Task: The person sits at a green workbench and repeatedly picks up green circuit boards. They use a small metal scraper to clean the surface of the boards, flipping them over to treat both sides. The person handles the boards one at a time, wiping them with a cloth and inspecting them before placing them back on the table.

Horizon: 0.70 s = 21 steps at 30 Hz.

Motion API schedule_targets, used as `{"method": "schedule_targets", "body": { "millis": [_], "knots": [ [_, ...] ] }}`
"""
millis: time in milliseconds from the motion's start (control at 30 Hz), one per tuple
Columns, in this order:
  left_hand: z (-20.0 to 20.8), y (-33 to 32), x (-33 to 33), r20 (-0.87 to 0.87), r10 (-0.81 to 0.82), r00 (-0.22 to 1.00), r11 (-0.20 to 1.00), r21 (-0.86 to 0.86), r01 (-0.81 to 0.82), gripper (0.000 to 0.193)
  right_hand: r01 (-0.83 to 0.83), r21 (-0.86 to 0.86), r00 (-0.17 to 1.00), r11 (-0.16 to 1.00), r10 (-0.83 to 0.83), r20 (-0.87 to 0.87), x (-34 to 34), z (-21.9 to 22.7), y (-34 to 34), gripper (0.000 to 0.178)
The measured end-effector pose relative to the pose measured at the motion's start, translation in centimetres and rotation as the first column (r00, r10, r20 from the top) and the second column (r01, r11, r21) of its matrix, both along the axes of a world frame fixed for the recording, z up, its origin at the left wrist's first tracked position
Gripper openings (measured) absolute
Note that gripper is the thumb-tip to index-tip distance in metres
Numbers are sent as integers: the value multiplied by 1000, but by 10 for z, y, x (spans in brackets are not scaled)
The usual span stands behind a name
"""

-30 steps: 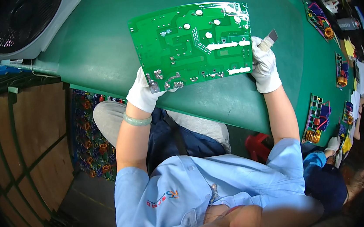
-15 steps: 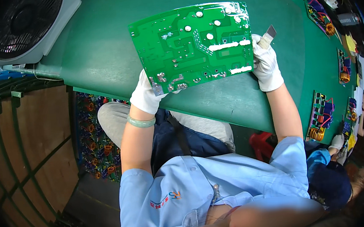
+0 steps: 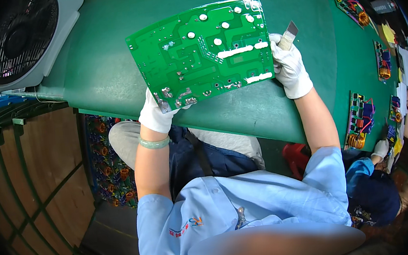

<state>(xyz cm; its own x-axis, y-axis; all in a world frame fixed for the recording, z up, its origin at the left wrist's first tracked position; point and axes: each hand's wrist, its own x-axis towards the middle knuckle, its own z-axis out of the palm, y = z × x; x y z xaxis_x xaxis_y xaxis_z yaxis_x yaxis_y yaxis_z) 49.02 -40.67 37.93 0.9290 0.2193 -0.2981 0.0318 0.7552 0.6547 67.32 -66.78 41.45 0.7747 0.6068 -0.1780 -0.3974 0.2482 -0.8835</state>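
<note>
A green circuit board (image 3: pixel 194 72) is held up over the bench, its solder side showing, with white blobs and strips on it. My gloved left hand (image 3: pixel 155 115) grips its lower left corner, the fingers partly hidden behind the board. At the right edge is my gloved right hand (image 3: pixel 291 72), closed around a short flat blade (image 3: pixel 289 34) with a pale wrapped handle. The blade points up and away from the board. Whether the right fingers also pinch the board's edge, I cannot tell.
A green bench top (image 3: pixel 108 53) lies under the board. A grey fan (image 3: pixel 43 42) stands at far left. Several assembled boards (image 3: pixel 358 120) with copper coils lie along the right, near a co-worker's gloved hand (image 3: pixel 381 149). More boards (image 3: pixel 106 156) are stacked below the bench at left.
The board and both hands have shifted a little to the left, still in the same hold. The whole view has also moved slightly.
</note>
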Motion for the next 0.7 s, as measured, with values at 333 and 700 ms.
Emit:
{"method": "schedule_targets", "body": {
  "millis": [333,700],
  "knots": [
    [7,-5,4,7,0,1000,999,32,0,45,23,-107,998,994,-16,68,-3,20,4,42],
    [3,-13,-4,154,43,987,855,506,-116,53,202,-227,602,953,62,796,-26,20,12,41]
  ]
}}
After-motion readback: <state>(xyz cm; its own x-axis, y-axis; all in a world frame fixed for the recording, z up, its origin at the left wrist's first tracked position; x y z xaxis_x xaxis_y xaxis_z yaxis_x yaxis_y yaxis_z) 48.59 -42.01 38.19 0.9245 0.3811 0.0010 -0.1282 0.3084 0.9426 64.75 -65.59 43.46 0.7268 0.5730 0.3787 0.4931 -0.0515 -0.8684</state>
